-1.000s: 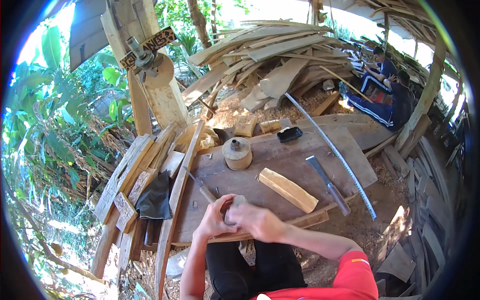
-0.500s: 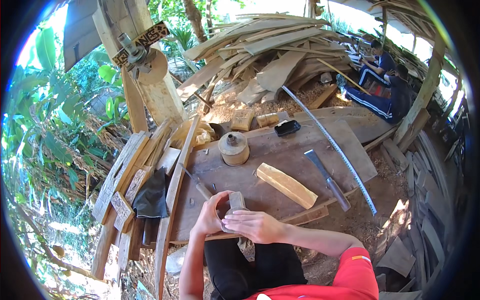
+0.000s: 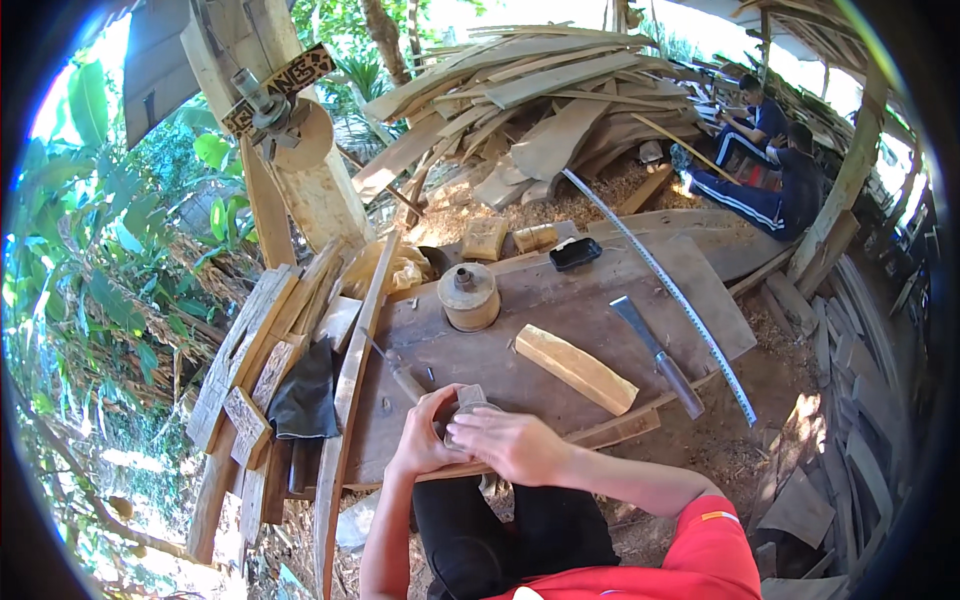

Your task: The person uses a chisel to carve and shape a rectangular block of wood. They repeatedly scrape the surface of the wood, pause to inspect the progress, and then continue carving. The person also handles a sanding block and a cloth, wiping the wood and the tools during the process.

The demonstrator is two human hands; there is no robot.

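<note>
Closes the right hand [image 3: 512, 443], fingers together, on the greyish block [image 3: 470, 395], farther up than before; grips it in the curled left hand [image 3: 424, 440] by the bench's [image 3: 430, 352] near edge. Shows beyond a necked pot [image 3: 469, 303] and black tray [image 3: 576, 254] of unclear contents.

a brown bench [image 3: 430, 345] bears a round canister [image 3: 468, 299], wood block [image 3: 577, 370], handled blade [image 3: 657, 357] and long ruler [image 3: 663, 277].

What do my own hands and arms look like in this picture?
Your left hand and right hand show no gloves, and the forearms are bare. A short red sleeve covers your right upper arm, with a small orange-and-white mark. No left sleeve shows.
</note>
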